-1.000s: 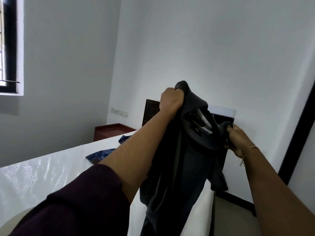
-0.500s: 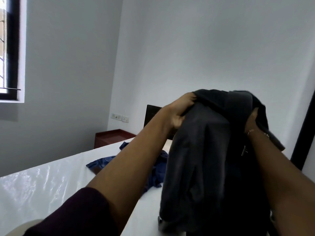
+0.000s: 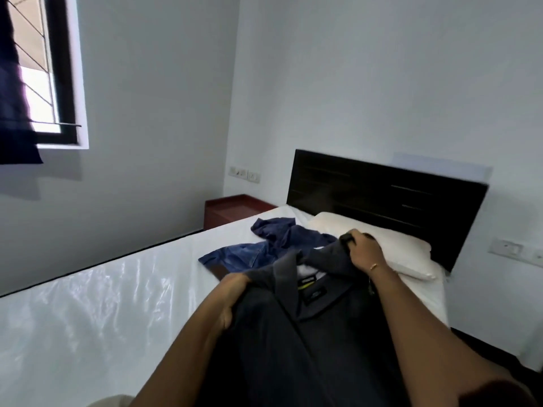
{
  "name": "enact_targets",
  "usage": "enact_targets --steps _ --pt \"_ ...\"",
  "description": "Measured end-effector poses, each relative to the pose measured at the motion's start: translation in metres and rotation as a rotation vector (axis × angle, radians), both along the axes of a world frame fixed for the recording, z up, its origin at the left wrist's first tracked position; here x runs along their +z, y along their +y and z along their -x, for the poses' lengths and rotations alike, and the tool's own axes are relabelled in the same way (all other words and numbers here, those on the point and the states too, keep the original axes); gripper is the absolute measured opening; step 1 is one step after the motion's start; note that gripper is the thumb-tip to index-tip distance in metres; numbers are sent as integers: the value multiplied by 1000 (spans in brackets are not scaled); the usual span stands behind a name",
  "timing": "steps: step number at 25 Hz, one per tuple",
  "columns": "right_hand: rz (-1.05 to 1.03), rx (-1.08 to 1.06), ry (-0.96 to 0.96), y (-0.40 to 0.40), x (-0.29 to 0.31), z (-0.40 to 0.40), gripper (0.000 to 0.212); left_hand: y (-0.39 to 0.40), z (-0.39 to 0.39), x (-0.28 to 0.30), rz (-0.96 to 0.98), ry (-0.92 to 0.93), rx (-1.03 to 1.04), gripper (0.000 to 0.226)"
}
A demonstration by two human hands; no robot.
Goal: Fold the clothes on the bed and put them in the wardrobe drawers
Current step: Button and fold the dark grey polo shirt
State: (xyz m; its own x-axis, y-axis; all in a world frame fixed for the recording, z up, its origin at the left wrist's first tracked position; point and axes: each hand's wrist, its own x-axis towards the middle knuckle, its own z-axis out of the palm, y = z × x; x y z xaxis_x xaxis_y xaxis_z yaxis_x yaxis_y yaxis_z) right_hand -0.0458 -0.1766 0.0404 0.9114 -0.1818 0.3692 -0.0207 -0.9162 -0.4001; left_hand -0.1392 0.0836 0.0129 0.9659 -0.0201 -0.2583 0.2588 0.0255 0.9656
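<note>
Dark grey shirt (image 3: pixel 308 333) spread collar-up across the near right part of the bed (image 3: pixel 102 304), its label showing inside the collar. The left hand (image 3: pixel 232 298) grips the shirt's left shoulder edge, fingers curled into the cloth. The right hand (image 3: pixel 363 252) grips the far shoulder edge, fingers closed round a bunched fold, just beside the pillow (image 3: pixel 390 245). Blue clothes (image 3: pixel 264 245) lie crumpled beyond the shirt, touching its far edge and reaching toward the pillow. The pillow rests against the dark headboard (image 3: pixel 382 195) at the bed's far end. Left of the shirt the white sheet runs bare to the bed's left edge. A red nightstand (image 3: pixel 232 208) stands in the corner, just beside the bed's far left corner. On the right, the shirt lies near the mattress edge, with dark floor (image 3: pixel 484 348) below. A window (image 3: pixel 44 69) sits in the left wall.
</note>
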Motion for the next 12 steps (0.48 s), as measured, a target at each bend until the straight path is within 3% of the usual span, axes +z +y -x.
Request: enact_targets --steps 4,6,7,10,11,12 --pt "143 58 141 56 -61 -50 32 34 -45 -46 136 213 85 51" --pt "178 75 167 78 -66 -80 32 53 -63 -51 265 217 163 34" --pt "180 96 163 88 -64 -99 32 66 -72 -52 357 193 221 21" --pt "-57 310 142 135 -50 -164 46 113 -107 -60 759 -20 524 26" --pt "-125 385 163 157 -44 -182 60 127 -119 -72 811 -113 640 31" --pt "-138 426 192 180 -42 -202 73 139 -128 -85 745 -157 729 43"
